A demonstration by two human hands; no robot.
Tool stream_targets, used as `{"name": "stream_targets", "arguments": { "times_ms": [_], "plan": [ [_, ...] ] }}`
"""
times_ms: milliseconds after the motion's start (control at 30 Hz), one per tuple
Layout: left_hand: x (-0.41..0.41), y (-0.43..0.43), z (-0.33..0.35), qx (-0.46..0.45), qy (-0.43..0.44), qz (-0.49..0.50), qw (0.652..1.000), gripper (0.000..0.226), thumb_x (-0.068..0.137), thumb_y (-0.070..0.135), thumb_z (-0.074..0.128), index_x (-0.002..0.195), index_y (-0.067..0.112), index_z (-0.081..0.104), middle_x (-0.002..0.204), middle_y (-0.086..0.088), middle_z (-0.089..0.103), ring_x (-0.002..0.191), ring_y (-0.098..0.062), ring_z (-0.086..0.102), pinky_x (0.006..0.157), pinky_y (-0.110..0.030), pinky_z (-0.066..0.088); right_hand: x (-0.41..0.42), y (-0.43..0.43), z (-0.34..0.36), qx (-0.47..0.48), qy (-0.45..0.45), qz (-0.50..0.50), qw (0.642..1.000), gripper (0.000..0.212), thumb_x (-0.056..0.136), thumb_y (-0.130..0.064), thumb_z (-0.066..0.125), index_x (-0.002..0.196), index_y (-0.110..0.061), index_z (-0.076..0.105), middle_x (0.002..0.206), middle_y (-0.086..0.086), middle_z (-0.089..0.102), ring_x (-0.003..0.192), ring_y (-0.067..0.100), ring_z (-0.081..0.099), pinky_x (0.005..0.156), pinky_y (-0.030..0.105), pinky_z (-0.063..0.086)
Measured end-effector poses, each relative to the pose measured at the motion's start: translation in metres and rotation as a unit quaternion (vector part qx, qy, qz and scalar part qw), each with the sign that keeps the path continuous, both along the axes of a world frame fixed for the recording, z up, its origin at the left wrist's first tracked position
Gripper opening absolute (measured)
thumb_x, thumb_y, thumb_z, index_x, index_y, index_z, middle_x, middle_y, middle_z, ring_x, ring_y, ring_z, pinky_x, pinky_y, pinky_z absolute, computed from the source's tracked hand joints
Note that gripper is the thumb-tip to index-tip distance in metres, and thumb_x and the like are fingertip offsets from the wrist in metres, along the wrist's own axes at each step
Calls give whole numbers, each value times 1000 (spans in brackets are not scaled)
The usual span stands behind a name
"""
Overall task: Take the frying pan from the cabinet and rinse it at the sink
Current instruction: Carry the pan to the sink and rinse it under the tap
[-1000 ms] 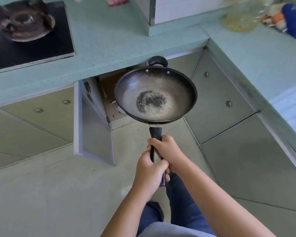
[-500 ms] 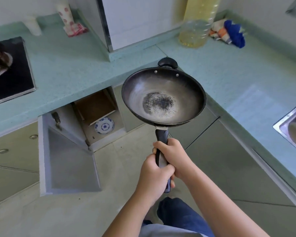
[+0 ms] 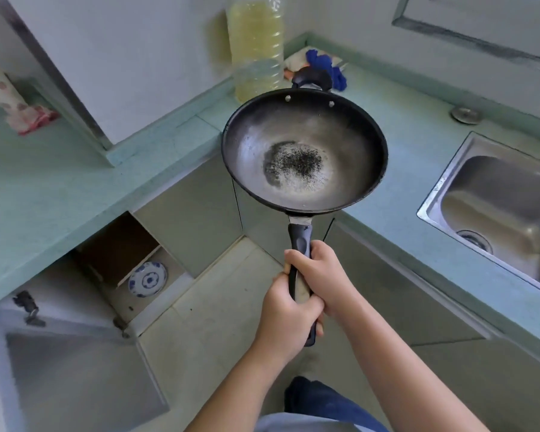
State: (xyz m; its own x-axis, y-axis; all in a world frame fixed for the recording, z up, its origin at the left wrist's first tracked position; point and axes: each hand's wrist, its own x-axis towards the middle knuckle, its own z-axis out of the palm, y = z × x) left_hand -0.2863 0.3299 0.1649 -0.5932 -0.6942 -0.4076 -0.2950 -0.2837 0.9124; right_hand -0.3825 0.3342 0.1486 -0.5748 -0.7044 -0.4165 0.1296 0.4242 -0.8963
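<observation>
Black frying pan swung right toward sink; left hand, right hand still clenched round handle.

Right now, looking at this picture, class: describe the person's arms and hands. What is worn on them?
The left hand and right hand are bare: no gloves, rings or watch show. Both arms are uncovered to the frame's edge; no sleeves show. Below them: a pale grey-blue shirt hem and dark blue trousers.
</observation>
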Motion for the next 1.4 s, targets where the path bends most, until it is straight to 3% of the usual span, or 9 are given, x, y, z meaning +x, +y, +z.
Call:
{"name": "stream_targets", "arguments": {
  "times_ms": [167, 367, 533, 633, 767, 1033, 1167, 1400],
  "plan": [
    [-44, 10, 3, -14, 18, -48, 999, 17, 80, -3, 56, 94, 7, 53, 43, 1, 52, 31, -11, 47, 34, -18, 35, -45, 19, 5, -9, 29, -38, 999, 22, 79, -24, 62, 78, -7, 47, 74, 12, 48, 65, 19, 46, 61, 32, 39],
    [-100, 33, 9, -4, 42, -110, 993, 20, 82, -4, 55, 93, 13, 53, 55, -7, 52, 31, -11, 46, 33, -16, 34, -100, 52, 11, -14, 63, -95, 993, 26, 83, -21, 61, 72, -12, 39, 66, 1, 41, 60, 15, 41, 59, 28, 36],
    [-147, 64, 7, -22, 49, -150, 987, 23, 81, -4, 56, 81, 18, 52, 60, -10, 51, 30, -11, 46, 34, -16, 33, -144, 90, 10, -18, 71, -143, 987, 26, 79, -25, 63, 75, -10, 42, 73, 12, 51, 70, 31, 57, 66, 40, 46],
    [-168, 83, 4, -9, 58, -174, 983, 22, 80, -5, 56, 82, 16, 52, 56, -5, 52, 30, -12, 45, 34, -16, 33, -162, 115, 10, -15, 71, -168, 983, 23, 80, -22, 62, 75, -12, 41, 73, 10, 55, 70, 25, 57, 69, 42, 49],
    [-191, 106, 0, 16, 62, -208, 976, 17, 76, -4, 56, 83, 11, 52, 48, 0, 53, 28, -13, 44, 33, -15, 33, -181, 143, 5, -17, 55, -208, 976, 31, 66, -36, 63, 74, -16, 41, 80, 17, 56, 80, 39, 64, 80, 56, 50],
    [-249, 134, -14, 14, 39, -281, 959, 22, 82, -8, 51, 88, 13, 54, 49, -9, 48, 25, -9, 40, 31, -13, 29, -238, 184, -27, -23, 20, -262, 964, 41, 57, -44, 61, 76, -12, 43, 75, 18, 52, 88, 54, 59, 76, 63, 50],
    [-284, 146, -34, 0, 26, -293, 956, 18, 82, -7, 50, 83, 10, 52, 49, -8, 48, 26, -9, 42, 32, -12, 29, -271, 195, -41, -21, 12, -282, 959, 36, 56, -39, 58, 75, -13, 43, 73, 15, 57, 87, 50, 61, 78, 60, 51],
    [-320, 187, -61, 10, -4, -272, 962, 13, 82, -6, 52, 94, -2, 53, 42, 0, 52, 30, -8, 46, 33, -14, 34, -308, 235, -75, -4, -3, -257, 967, 34, 63, -35, 61, 82, -11, 46, 81, 16, 55, 78, 34, 61, 81, 54, 50]
  ]
}}
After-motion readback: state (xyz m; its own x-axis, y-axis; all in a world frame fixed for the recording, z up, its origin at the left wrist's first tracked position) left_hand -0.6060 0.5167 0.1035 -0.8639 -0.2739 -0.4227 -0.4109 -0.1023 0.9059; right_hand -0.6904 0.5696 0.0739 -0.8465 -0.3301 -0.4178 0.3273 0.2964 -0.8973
